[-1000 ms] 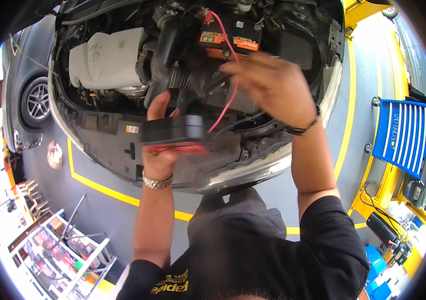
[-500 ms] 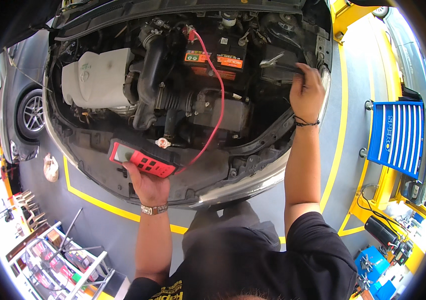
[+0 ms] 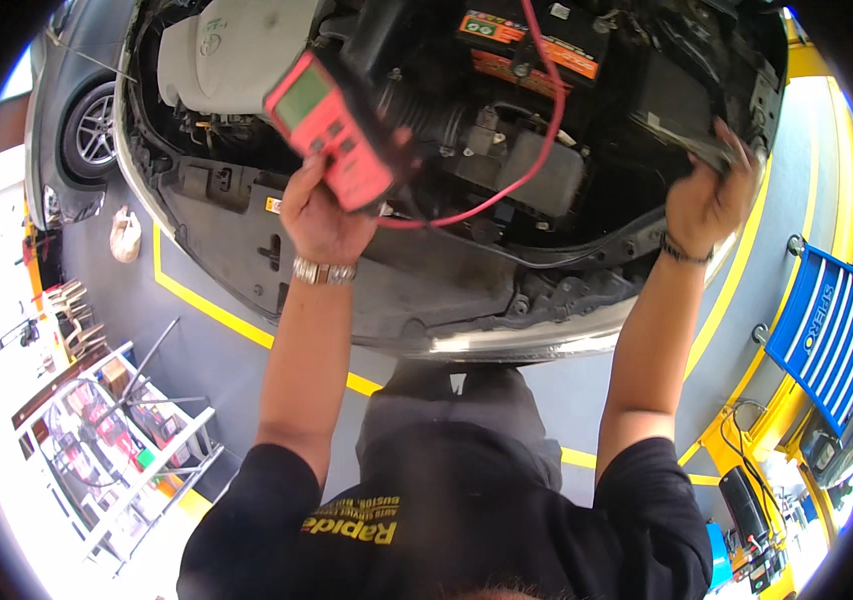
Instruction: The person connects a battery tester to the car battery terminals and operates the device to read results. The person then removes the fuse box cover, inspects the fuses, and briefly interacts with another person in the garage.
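Note:
My left hand [image 3: 319, 208] grips a red-and-black handheld tester [image 3: 312, 100] with a screen and buttons, held tilted over the engine bay. A red cable [image 3: 548, 148] loops from around the tester up toward the black battery [image 3: 532, 45] with orange labels. My right hand [image 3: 707, 200] is at the right side of the bay, by a black box [image 3: 672, 85], its fingers curled on a slim item at the box's edge, too blurred to make out.
A grey engine cover [image 3: 227, 50] is at upper left, above the front panel [image 3: 367, 290]. A parked car [image 3: 77, 190], white frame cart [image 3: 172, 440] and bag [image 3: 125, 230] are left; a blue striped rack [image 3: 822, 330] and yellow lift [image 3: 722, 440] are right.
Since half a second ago, my left hand has raised the tester up and rightward. My right hand has shifted in the frame, still by the black box; the view has shifted too.

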{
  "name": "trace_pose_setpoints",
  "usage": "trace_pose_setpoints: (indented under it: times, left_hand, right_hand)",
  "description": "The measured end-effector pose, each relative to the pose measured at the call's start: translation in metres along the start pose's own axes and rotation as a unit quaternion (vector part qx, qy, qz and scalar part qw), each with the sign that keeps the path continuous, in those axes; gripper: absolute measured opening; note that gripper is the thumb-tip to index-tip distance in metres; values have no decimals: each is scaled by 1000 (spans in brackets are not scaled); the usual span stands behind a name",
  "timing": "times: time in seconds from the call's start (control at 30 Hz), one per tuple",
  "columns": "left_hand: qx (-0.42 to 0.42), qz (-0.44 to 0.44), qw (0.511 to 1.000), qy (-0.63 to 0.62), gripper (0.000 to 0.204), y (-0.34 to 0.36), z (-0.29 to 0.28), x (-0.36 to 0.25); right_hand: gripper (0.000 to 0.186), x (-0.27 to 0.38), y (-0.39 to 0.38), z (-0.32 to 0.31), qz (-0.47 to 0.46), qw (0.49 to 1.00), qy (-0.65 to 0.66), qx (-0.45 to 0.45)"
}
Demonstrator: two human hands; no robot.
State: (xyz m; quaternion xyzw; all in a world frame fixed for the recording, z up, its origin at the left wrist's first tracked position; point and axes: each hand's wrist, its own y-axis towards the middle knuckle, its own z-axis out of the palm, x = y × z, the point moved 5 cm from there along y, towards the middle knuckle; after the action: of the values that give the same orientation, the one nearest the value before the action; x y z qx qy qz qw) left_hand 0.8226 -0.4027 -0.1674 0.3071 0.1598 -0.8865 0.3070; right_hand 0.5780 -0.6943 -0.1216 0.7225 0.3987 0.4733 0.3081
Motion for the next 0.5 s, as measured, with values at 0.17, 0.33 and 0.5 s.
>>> trace_pose_setpoints:
  times: [0.17,0.33,0.5]
  left_hand:
    - [219,-39,965,-141,70,81,24,31]
    - [334,-23,933,-135,80,117,25,77]
    - [303,-64,936,-168,93,104,-2,112]
  right_hand:
    - [86,-11,-76,-24,208,978,24,-15]
    - [59,20,-104,-28,262,955,135,-32]
    - [28,35,-103,-15,414,874,174,185]
